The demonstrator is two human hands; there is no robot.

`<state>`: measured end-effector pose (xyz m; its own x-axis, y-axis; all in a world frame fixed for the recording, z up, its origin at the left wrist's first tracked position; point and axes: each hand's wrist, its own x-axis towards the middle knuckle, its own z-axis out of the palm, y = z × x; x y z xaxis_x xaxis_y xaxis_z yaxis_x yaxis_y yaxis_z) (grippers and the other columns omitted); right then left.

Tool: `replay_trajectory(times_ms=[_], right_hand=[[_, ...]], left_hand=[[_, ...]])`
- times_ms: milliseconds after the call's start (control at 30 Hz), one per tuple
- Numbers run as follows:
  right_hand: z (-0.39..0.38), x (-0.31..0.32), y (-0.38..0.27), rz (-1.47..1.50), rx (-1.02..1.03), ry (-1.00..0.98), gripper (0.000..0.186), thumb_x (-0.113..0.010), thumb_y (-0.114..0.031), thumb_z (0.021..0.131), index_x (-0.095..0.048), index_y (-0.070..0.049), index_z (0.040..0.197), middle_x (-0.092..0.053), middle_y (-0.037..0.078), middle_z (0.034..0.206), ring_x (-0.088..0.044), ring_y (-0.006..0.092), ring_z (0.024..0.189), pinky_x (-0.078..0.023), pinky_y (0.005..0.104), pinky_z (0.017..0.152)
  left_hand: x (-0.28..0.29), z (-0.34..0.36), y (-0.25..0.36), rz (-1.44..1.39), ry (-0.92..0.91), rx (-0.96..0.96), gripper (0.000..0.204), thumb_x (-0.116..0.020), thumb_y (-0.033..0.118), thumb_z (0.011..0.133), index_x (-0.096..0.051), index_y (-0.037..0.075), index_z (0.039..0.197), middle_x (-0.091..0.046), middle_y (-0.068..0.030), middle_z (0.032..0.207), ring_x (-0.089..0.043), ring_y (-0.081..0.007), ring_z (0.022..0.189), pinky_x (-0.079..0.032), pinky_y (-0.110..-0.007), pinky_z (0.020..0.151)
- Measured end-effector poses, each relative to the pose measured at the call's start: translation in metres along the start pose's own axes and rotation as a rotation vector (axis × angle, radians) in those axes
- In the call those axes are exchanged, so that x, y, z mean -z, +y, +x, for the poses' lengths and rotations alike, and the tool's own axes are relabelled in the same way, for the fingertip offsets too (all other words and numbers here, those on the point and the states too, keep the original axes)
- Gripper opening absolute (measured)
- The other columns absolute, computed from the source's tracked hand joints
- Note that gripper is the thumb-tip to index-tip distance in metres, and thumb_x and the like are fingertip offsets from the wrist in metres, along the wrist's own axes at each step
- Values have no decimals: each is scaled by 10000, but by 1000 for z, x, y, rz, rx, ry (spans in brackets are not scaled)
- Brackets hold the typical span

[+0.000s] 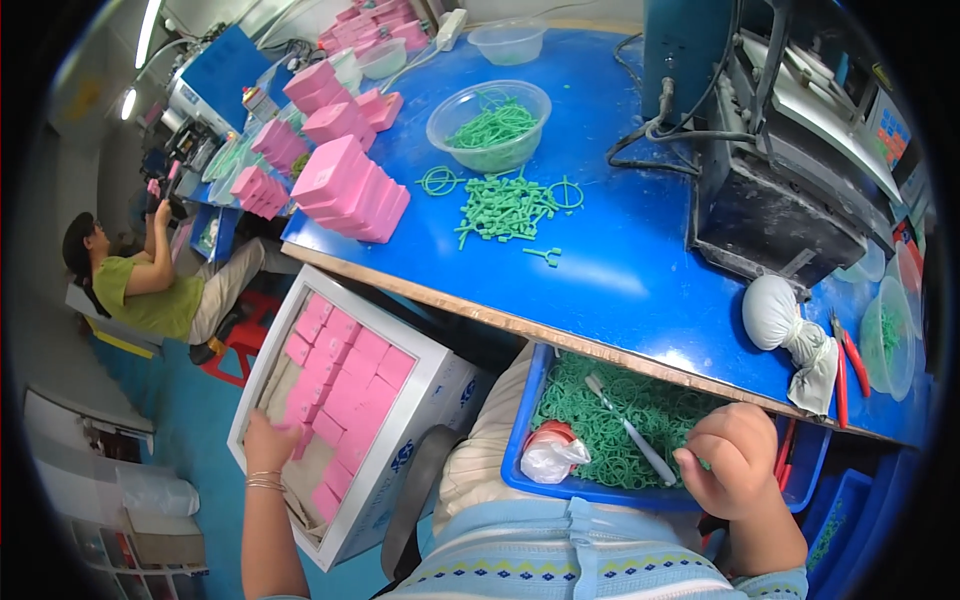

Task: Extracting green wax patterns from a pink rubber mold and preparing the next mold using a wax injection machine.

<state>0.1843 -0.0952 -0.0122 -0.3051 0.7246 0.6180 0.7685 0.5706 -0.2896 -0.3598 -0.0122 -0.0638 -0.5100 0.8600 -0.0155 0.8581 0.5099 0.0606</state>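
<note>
Here, in the head view, the left hand (268,440) reaches down into a white carton (425,395) beside the bench, fingers spread loosely over the pink boxes (345,385) packed in rows inside; it touches them without gripping any. The right hand (735,460) is curled shut into a loose fist over a blue tray (520,440) on the lap; whether it holds anything cannot be told. The tray is filled with green rubber rings (640,405), with a white stick (628,428) and a crumpled plastic bag (550,458). On the blue table (620,270), a clear bowl (488,125) holds green pieces, more lie loose, and pink boxes are stacked at left.
</note>
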Motion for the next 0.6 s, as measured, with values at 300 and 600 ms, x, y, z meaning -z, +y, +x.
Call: replay_trajectory(times_ms=[300,600], right_hand=[[1,-34,-24,1301,-635,-96,345,-683,-70,753,-490,-23,1035,-467,153,1167,-478,192,1093,-411,328,912],[-2,-39,-18,1272,-685,22,377,-520,-413,872,-464,-46,935,-507,139,1027,-505,167,907,-437,292,743]], left_hand=[[57,-138,256,-900,-456,-1018,319,-717,68,666,-514,45,911,-523,-81,871,-524,-204,824,-438,-303,737],[43,-188,291,-923,-869,-1345,798,-836,114,539,-406,17,1204,-397,-110,1061,-468,-180,949,-431,-305,781]])
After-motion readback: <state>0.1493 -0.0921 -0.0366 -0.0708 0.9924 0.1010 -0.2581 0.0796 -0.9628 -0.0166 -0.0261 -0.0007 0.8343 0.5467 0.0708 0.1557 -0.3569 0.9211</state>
